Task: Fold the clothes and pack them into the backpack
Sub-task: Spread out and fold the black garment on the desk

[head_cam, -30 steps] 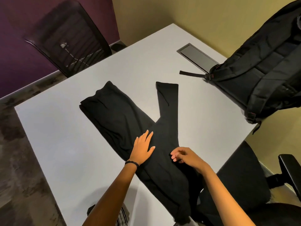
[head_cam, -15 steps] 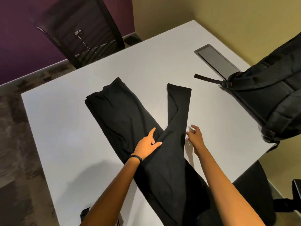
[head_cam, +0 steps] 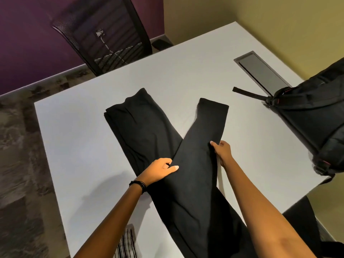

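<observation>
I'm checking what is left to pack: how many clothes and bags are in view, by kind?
black garment: 1
striped cloth: 1
backpack: 1
Total: 3

Black trousers (head_cam: pixel 189 164) — white table (head_cam: pixel 78 138), black backpack (head_cam: pixel 316 116).

— Which of your things are cut off?
— Your backpack (head_cam: pixel 307 123), at the table's (head_cam: pixel 74 136) right side, by the frame. The trousers (head_cam: pixel 195 183) run out past the table's near edge; the striped cloth (head_cam: pixel 126 244) there too.
</observation>
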